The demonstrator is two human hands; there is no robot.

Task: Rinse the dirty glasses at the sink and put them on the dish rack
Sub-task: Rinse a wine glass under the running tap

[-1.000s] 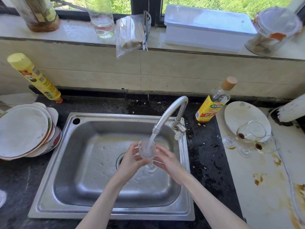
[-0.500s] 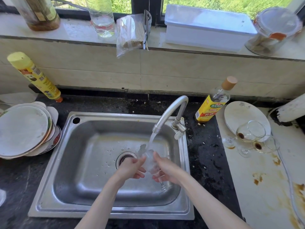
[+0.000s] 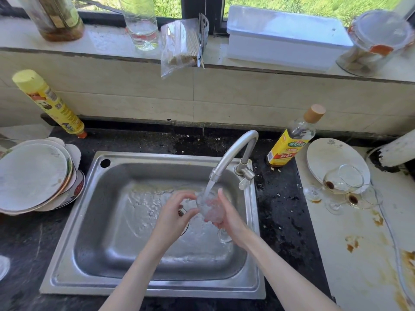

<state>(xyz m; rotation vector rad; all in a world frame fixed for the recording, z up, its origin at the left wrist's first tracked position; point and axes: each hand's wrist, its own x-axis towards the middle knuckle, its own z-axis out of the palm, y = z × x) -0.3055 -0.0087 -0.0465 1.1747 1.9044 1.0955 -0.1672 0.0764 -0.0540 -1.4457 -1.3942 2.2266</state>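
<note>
Over the sink (image 3: pixel 67 254), the right hand (image 3: pixel 229 218) grips a wine glass (image 3: pixel 207 208) under the faucet (image 3: pixel 233 153) stream; the left hand (image 3: pixel 173 218), fingers loosely curled, touches its rim.

I'm getting a bright feed, strong daylight pouring in through the window (image 3: pixel 303 5) far beyond the fingers (image 3: pixel 221 194), washing the sill (image 3: pixel 101 41) pale. Glare bounces off the steel sink (image 3: pixel 125 212) around the fingers, and the running water (image 3: pixel 207 190) right at them reads as a smeared, soft blur. Shadows are soft under the arms. Wide-angle bending curves the sill and the bench (image 3: pixel 280 209) toward the edges; the corners go slightly soft.
</note>
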